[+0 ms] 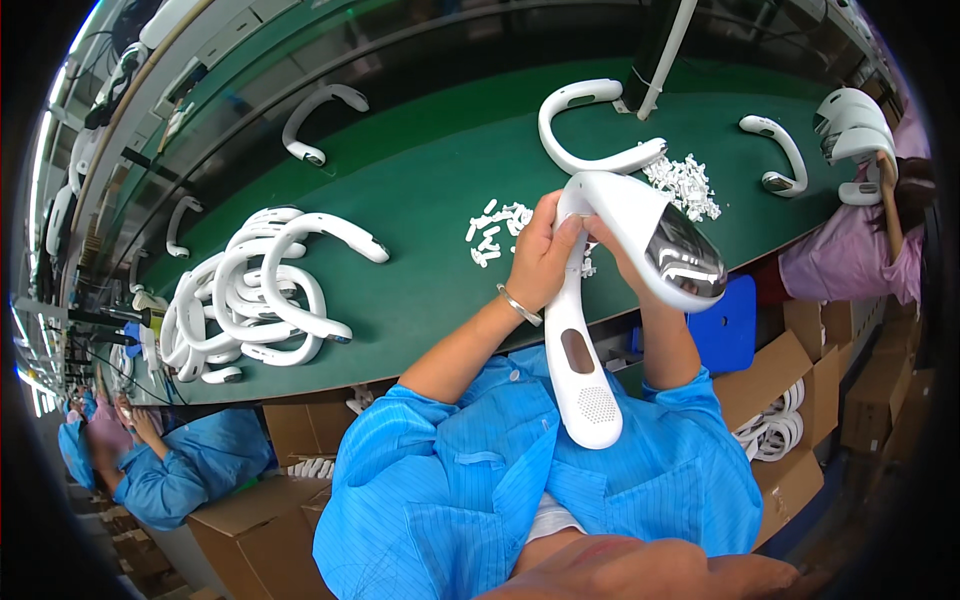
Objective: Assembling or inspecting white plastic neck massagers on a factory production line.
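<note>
A white U-shaped neck fan (590,395) with a glossy dark end panel and a perforated patch is raised in front of my chest. Wrapped round its curved middle, my left hand (540,255) grips it, thumb near the inner side of the bend. My right hand (622,258) holds the same neck fan from the other side, its fingertips at the inner bend and much of it hidden behind the wide dark-panelled arm. Small white plastic pieces (488,238) lie scattered on the green table just beyond my left hand. A larger heap of such pieces (682,185) sits beyond the neck fan.
Stacked neck fans (250,290) cover the table's left part. Single ones (600,160) lie farther back. A dark post (655,60) stands at the back. Co-workers are at both sides. Cardboard boxes (790,380) and a blue stool (725,325) flank me below the table edge.
</note>
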Motion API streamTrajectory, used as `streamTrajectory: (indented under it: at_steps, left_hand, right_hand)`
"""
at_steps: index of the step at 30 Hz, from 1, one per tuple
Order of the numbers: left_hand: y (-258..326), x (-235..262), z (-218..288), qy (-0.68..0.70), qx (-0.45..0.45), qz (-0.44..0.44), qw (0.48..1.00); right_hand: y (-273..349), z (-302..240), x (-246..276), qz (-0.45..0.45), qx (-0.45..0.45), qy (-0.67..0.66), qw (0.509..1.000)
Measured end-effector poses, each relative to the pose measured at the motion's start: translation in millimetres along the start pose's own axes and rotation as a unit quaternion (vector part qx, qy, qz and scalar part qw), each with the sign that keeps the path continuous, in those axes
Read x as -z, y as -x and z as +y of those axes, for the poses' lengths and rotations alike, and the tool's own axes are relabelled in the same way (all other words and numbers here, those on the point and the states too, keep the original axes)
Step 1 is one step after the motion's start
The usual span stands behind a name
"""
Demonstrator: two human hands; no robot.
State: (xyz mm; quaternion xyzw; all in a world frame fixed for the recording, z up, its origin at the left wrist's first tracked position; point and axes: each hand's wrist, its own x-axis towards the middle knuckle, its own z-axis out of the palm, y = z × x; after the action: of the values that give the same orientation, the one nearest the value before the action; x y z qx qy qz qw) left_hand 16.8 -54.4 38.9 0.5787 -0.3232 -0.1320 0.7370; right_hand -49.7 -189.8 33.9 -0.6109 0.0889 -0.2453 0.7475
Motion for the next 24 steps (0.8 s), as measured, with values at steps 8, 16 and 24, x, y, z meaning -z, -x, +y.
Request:
streamTrajectory:
  at_steps: [8,16,24]
  left_hand:
    - [-13.3,6.0,-8.5,0.180,0.134,-0.003,0.974]
    - [15.9,19.5,-33.0,0.289,0.364,-0.062,0.884]
    - [5.4,38.5,-34.0,0.241,0.330,0.005,0.913]
  right_hand:
    - [-21.5,20.7,-7.9,-0.019,-0.027,0.063,0.997]
    - [-35.9,9.0,17.6,-0.030,0.031,0.235,0.971]
    - [-23.5,50.7,47.7,-0.188,0.150,0.566,0.789]
